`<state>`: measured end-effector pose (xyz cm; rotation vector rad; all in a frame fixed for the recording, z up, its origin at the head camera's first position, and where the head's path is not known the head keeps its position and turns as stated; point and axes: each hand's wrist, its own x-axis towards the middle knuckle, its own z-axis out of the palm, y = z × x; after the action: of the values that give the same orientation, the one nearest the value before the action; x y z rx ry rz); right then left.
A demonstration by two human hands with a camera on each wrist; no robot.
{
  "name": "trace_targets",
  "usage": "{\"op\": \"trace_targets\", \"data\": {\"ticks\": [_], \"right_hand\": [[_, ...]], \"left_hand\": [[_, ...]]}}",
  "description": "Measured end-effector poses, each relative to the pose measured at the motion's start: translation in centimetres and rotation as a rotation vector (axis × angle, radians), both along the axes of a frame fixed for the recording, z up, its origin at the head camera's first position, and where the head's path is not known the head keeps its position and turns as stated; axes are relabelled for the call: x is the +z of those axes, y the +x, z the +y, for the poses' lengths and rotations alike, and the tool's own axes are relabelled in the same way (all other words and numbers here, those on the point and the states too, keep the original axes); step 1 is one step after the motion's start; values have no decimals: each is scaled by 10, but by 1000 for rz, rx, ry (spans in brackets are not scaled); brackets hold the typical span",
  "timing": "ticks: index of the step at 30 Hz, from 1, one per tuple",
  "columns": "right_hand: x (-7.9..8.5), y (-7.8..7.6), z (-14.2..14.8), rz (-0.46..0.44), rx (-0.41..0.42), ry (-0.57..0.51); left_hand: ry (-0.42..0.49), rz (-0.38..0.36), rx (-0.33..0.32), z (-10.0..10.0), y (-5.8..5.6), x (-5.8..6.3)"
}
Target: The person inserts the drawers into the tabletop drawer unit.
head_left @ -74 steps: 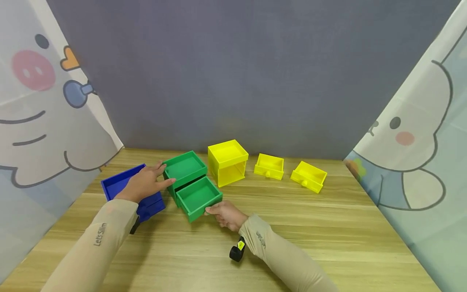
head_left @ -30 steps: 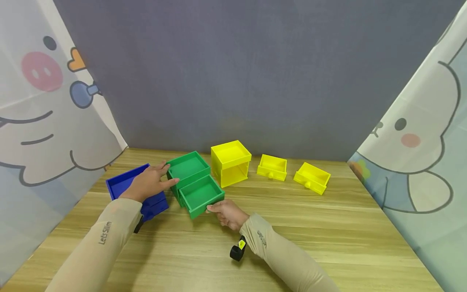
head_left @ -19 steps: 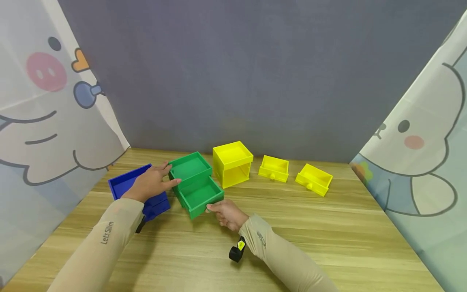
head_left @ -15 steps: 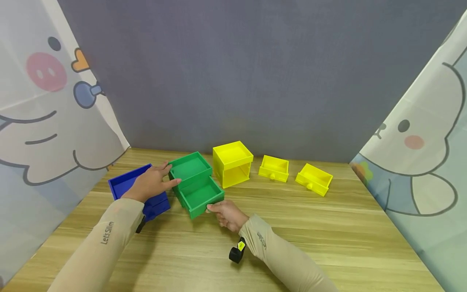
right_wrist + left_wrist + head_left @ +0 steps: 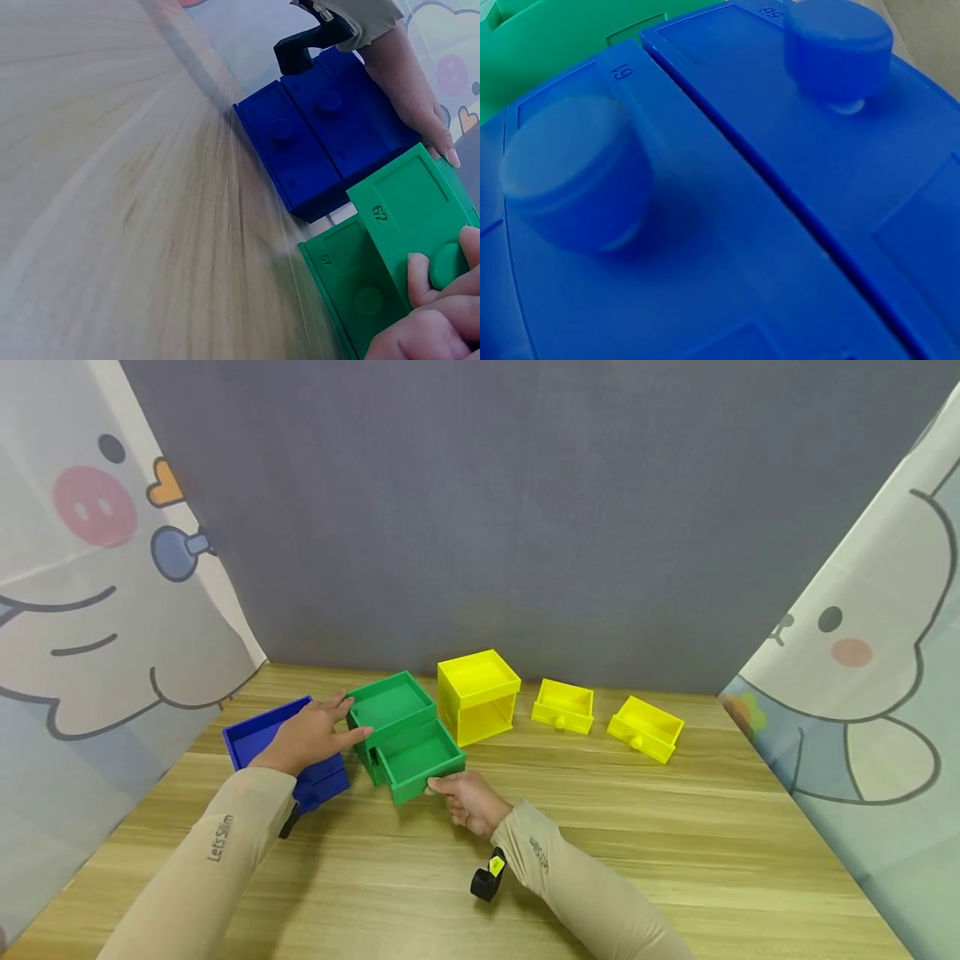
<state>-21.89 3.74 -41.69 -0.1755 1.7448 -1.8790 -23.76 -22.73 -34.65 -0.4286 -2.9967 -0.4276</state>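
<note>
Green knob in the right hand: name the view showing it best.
Right wrist: the knob shows clearly on the green drawer, pinched by the right hand. In the head view that hand hides most or all of it; the left wrist view doesn't show it.

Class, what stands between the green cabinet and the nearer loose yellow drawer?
The open-fronted yellow cabinet stands between the green cabinet and that yellow drawer, then a strip of bare tabletop. The head view shows this.
</note>
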Motion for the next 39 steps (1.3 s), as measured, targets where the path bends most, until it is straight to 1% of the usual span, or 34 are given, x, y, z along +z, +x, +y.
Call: {"op": "trace_targets", "data": {"ticks": [10, 16, 26, 35, 39], "right_hand": [[3, -2, 0, -2, 18, 15], [4, -3, -1, 9, 31, 47], [6, -6, -1, 22, 74, 76], [10, -11, -3, 53, 62, 114], [9, -14, -5, 53, 60, 116]], "left_hand": [[5, 5, -4, 1, 1, 1], [6, 11, -7, 1, 1, 1], [1, 1, -3, 0, 0, 1], [-4, 8, -2, 0, 0, 1], [-2, 13, -3, 0, 0, 0]]}}
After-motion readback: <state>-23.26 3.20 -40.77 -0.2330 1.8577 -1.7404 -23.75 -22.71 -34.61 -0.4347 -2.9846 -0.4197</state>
